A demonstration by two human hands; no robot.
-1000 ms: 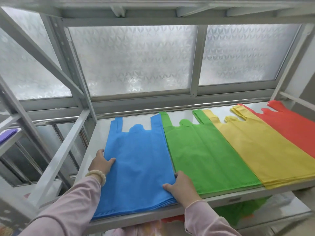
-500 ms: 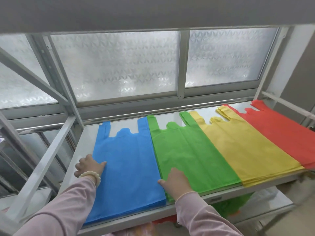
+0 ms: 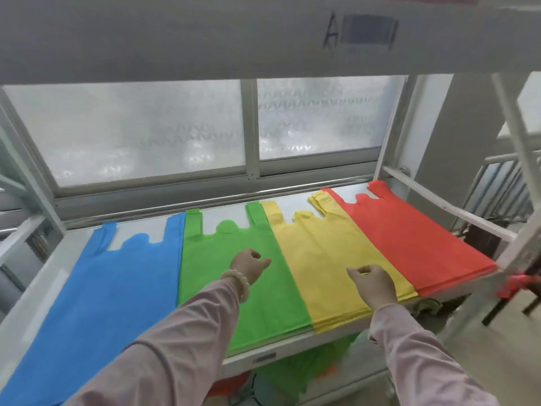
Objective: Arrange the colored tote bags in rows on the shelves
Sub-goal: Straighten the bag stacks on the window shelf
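- So far, four stacks laid flat side by side on the shelf [image 3: 70, 253]: blue tote bags [image 3: 117, 294], green tote bags [image 3: 222, 253], yellow tote bags [image 3: 322, 256], red tote bags [image 3: 409, 235], handles toward the frosted window [image 3: 146, 127].
- Edges touching or slightly overlapping, front hems near the shelf's front lip; row looks nearly complete.
- Left hand [image 3: 248, 265] over the green stack, fingers loosely curled, grasping nothing visible; contact with the fabric cannot be told.
- Right hand [image 3: 371, 284] over the yellow stack, fingers likewise curled and empty.
- Probably left: small straightening of green and yellow.
- More green and orange fabric [image 3: 295, 373] glimpsed below the shelf, too hidden to judge whether arranged.
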